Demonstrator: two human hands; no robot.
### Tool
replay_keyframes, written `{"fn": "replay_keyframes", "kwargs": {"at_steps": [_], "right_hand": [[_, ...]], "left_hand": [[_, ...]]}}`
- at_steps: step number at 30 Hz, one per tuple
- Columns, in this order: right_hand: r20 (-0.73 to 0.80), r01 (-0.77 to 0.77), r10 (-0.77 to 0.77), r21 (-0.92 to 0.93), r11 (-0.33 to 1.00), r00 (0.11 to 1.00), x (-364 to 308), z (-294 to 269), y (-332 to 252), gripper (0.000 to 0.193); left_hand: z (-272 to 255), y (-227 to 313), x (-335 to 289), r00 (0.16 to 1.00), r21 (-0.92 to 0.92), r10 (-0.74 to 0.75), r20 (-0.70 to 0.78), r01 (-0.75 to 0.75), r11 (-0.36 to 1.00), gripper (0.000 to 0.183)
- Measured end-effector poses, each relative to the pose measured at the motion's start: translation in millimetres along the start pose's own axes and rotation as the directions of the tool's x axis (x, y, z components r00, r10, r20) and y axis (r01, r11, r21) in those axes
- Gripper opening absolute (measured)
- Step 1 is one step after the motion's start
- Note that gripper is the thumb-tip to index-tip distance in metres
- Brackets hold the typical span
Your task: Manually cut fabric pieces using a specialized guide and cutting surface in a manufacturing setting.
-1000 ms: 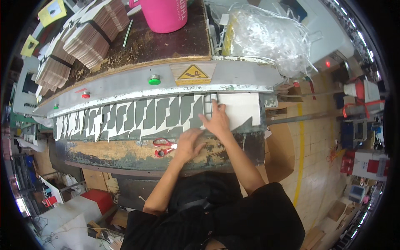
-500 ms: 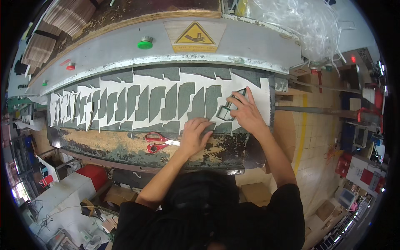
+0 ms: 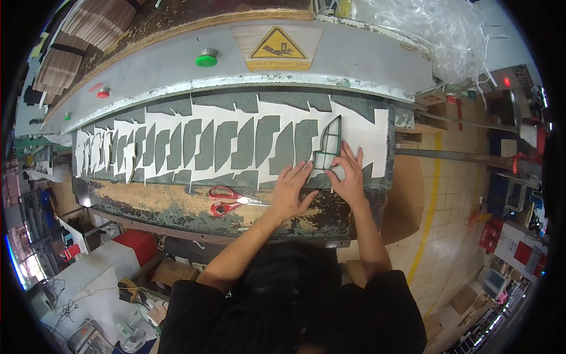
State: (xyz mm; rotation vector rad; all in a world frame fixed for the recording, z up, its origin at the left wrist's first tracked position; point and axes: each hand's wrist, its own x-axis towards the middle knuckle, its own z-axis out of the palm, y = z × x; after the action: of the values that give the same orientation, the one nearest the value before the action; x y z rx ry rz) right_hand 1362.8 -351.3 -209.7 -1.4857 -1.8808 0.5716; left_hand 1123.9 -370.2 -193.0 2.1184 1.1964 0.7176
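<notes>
On a white sheet [image 3: 364, 133] with a row of shaped cut-outs stands a dark green metal cutting die [image 3: 331, 143], upright on its edges, near the sheet's right end. My right hand [image 3: 349, 180] grips the die's near right corner with thumb and index finger, while the other fingers stretch over the sheet. Just left of the die's near end, my left hand [image 3: 290, 192] lies with fingers extended and thumb apart, fingertips on the sheet's near edge. It holds nothing. Red-handled scissors [image 3: 223, 200] lie left of this hand on the worn table edge, blades pointing towards it.
A grey press beam [image 3: 365, 56] with a green button [image 3: 206, 58] and a yellow warning sign [image 3: 278, 48] spans the far side. Clear plastic wrapping [image 3: 413, 35] is heaped at the far right. A metal bar [image 3: 448, 154] extends right of the table.
The die has turned more upright and shifted slightly right. My right hand has moved from its top to its near right corner. My left hand has shifted right, fingers straighter.
</notes>
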Motion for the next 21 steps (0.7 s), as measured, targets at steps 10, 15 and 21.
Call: {"fn": "replay_keyframes", "kwargs": {"at_steps": [10,15,21], "right_hand": [[0.043,0.022,-0.021,-0.022,1.0,0.999,0,-10,3,0.036],[0.032,0.031,-0.03,-0.04,0.999,0.999,6,-16,1,0.034],[-0.082,-0.031,0.025,-0.075,0.997,0.996,6,-20,-3,0.047]], "left_hand": [[1,6,5,1.0,0.015,0.023,-0.017,-0.023,1.0,0.074],[-3,11,10,1.0,0.005,0.014,-0.018,-0.014,1.0,0.074],[-21,21,34,0.991,-0.169,-0.077,-0.112,0.057,0.984,0.067]]}}
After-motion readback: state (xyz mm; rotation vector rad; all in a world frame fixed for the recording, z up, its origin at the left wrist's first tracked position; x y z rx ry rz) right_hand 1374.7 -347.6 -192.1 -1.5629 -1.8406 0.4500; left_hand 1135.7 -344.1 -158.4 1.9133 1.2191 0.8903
